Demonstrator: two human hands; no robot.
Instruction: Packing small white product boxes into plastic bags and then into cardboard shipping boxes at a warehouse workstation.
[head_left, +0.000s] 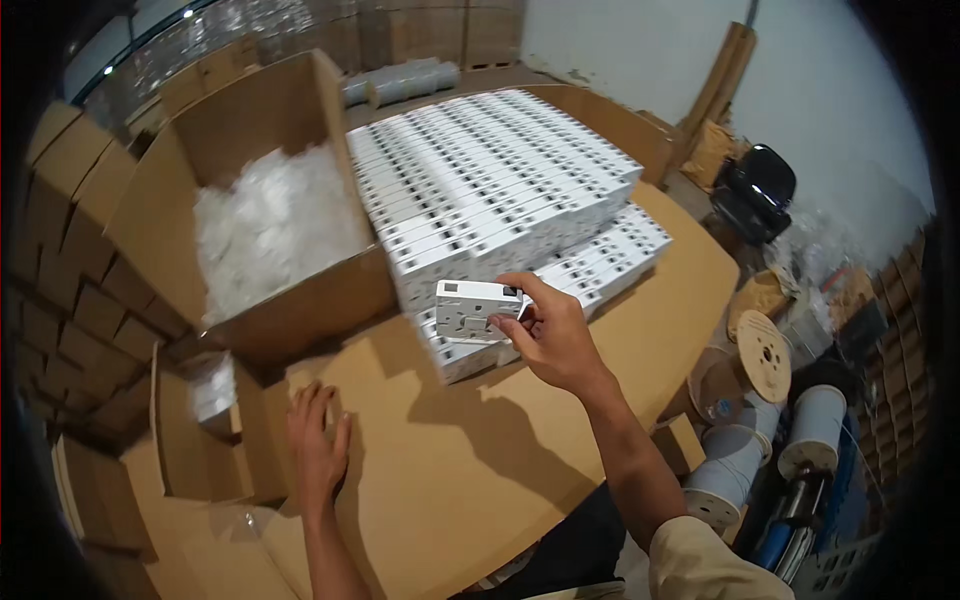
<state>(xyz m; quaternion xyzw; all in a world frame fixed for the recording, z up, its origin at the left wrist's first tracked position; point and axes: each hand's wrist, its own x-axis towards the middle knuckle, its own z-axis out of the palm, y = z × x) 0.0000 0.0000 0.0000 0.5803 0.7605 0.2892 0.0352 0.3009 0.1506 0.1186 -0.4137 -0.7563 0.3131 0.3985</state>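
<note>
A small white plastic box [470,316] with dark openings on its top edge is pinched between the thumb and fingers of my right hand [553,335]. It is held up in front of the near side of a large stack of similar white boxes [500,180], which stand packed in rows in two layers. My left hand [317,437] lies on the brown table [470,450] with its fingers stretched out and holds nothing. Left of the stack stands a big open carton [310,300] with a heap of clear plastic bags [275,215] in it.
A smaller open carton [205,460] sits beside my left hand, with clear plastic inside. Stacked cartons [70,240] line the far left. On the right, beyond the table's edge, are a black chair [755,195], several cable reels [765,355] and loose packing waste.
</note>
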